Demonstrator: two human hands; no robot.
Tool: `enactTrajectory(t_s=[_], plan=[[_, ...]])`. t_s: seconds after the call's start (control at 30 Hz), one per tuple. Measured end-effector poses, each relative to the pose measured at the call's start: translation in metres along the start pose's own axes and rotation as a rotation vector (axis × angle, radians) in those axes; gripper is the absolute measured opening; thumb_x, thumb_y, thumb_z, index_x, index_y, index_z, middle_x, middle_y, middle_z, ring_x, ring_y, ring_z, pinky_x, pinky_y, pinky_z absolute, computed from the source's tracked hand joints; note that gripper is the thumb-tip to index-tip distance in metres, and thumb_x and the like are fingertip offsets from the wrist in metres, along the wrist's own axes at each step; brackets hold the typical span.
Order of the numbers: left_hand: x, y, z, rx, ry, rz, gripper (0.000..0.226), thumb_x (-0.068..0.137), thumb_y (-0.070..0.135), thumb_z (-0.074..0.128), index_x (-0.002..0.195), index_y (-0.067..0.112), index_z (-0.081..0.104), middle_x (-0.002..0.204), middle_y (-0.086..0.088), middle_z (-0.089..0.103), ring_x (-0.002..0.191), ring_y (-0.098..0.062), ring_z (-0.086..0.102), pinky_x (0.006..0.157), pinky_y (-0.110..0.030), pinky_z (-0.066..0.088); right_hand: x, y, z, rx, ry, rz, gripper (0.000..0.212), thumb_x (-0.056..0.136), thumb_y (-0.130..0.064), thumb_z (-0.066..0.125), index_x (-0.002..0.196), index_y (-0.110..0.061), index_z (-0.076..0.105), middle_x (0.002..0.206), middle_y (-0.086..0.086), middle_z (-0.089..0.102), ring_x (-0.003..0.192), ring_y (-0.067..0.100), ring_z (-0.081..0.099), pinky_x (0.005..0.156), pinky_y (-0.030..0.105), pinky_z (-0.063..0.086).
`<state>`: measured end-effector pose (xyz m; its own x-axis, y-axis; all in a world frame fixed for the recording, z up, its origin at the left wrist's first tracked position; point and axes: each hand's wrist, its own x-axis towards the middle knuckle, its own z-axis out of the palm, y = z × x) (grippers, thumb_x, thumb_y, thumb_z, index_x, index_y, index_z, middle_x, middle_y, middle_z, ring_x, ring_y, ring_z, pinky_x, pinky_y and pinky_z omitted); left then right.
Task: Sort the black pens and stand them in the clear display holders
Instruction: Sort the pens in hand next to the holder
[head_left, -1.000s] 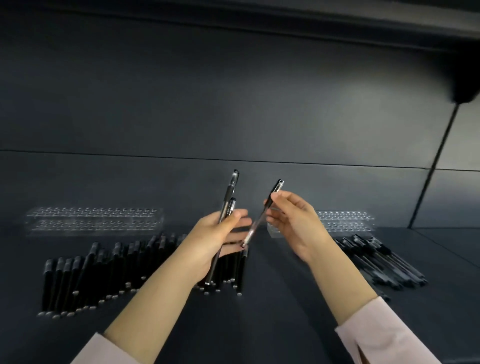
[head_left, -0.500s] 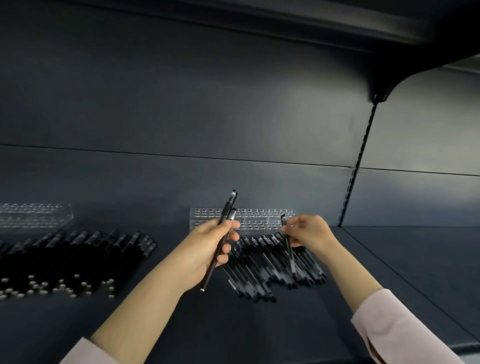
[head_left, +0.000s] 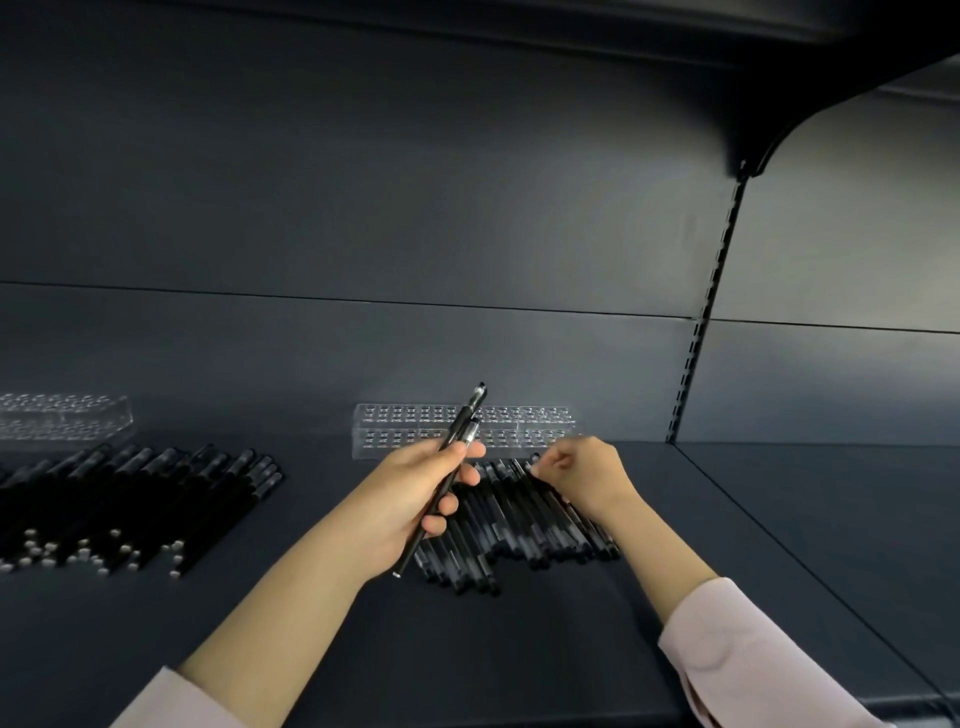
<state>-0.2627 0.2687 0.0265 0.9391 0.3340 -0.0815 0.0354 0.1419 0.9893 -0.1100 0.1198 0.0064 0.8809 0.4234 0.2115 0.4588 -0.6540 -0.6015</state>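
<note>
Black pens, 2 clear holders, perhaps pale-pink sleeves.

The person wore a pale pink top of smooth, light fabric. The left sleeve showed only its cuff end at the bottom of the view. The right sleeve was loose and softly creased, with a slit at the cuff. The left hand, right hand and both forearms were bare.

Surface: dark shelf | at back: left holder, middle holder | in front — left pen pile, right pen pile
</note>
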Motion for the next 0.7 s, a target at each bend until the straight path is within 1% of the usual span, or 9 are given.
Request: enactTrajectory(t_s=[0.07,0.13,0.2,0.3,0.37,0.43,0.5,0.6,0.7], plan=[[0.0,-0.001,0.004,0.022,-0.014,-0.006,0.022,0.101,0.022,0.052,0.111,0.012,0.068,0.079,0.001,0.059,0.049,-0.006,0.041,0.037,-0.017,0.028,-0.005,-0.006,-0.004,0.146,0.034,-0.012,0.028,0.09,-0.036,0.065,0.087,-0.01,0.073,0.082,-0.001,0.068,0.077,0.012,0.06,0.068,0.019,0.042],[0.0,-0.002,0.008,0.046,-0.032,-0.011,0.021,0.1,0.023,0.053,0.109,0.013,0.07,0.078,0.001,0.06,0.049,-0.006,0.041,0.038,-0.017,0.027,-0.011,-0.02,-0.008,0.508,-0.061,0.02,0.033,0.091,-0.041,0.061,0.092,-0.01,0.072,0.082,-0.001,0.067,0.073,0.011,0.056,0.066,0.022,0.044],[0.0,-0.002,0.014,0.065,-0.048,-0.01,0.021,0.1,0.024,0.054,0.107,0.014,0.071,0.077,0.001,0.06,0.048,-0.006,0.04,0.038,-0.016,0.026,-0.017,-0.034,-0.013,0.846,-0.229,0.055,0.031,0.092,-0.038,0.061,0.101,-0.01,0.071,0.089,0.0,0.068,0.077,0.011,0.058,0.069,0.025,0.045],[-0.002,-0.002,0.019,0.076,-0.061,-0.002,0.02,0.1,0.024,0.054,0.104,0.015,0.072,0.074,0.002,0.06,0.047,-0.006,0.04,0.037,-0.016,0.025,-0.023,-0.044,-0.015,1.059,-0.345,0.018,0.02,0.092,-0.024,0.062,0.102,-0.007,0.065,0.086,0.005,0.066,0.075,0.014,0.059,0.069,0.024,0.047],[-0.003,-0.002,0.02,0.086,-0.068,-0.003,0.02,0.1,0.024,0.055,0.105,0.014,0.072,0.075,0.002,0.06,0.047,-0.005,0.039,0.037,-0.016,0.025,-0.025,-0.048,-0.015,1.179,-0.314,0.028,0.013,0.092,-0.016,0.062,0.097,-0.005,0.064,0.08,0.006,0.065,0.069,0.015,0.06,0.066,0.022,0.052],[-0.003,-0.002,0.019,0.101,-0.064,-0.012,0.02,0.1,0.024,0.055,0.106,0.014,0.071,0.075,0.002,0.06,0.048,-0.006,0.04,0.038,-0.016,0.025,-0.023,-0.048,-0.021,1.318,-0.187,0.063,0.009,0.092,-0.012,0.061,0.096,-0.004,0.064,0.08,0.006,0.063,0.068,0.013,0.06,0.067,0.021,0.055],[-0.004,-0.002,0.015,0.112,-0.055,-0.018,0.02,0.099,0.022,0.055,0.105,0.014,0.072,0.075,0.003,0.062,0.049,-0.007,0.041,0.038,-0.017,0.026,-0.014,-0.042,-0.033,1.435,-0.036,0.127,0.016,0.093,-0.009,0.059,0.104,0.002,0.061,0.081,0.007,0.061,0.067,0.012,0.058,0.066,0.02,0.056],[-0.005,-0.002,0.008,0.113,-0.04,-0.02,0.019,0.099,0.021,0.056,0.103,0.014,0.073,0.075,0.002,0.064,0.05,-0.008,0.044,0.039,-0.019,0.03,-0.002,-0.028,-0.051,1.334,0.125,0.226,0.022,0.093,-0.01,0.057,0.111,0.002,0.062,0.082,0.006,0.058,0.063,0.009,0.052,0.063,0.022,0.051],[-0.006,-0.001,0.002,0.105,-0.018,-0.026,0.019,0.099,0.022,0.056,0.104,0.014,0.073,0.074,0.003,0.066,0.051,-0.008,0.049,0.042,-0.02,0.035,0.006,-0.014,-0.047,0.817,0.06,0.171,0.022,0.092,-0.013,0.062,0.108,0.002,0.067,0.08,0.006,0.06,0.063,0.012,0.049,0.065,0.022,0.047]])
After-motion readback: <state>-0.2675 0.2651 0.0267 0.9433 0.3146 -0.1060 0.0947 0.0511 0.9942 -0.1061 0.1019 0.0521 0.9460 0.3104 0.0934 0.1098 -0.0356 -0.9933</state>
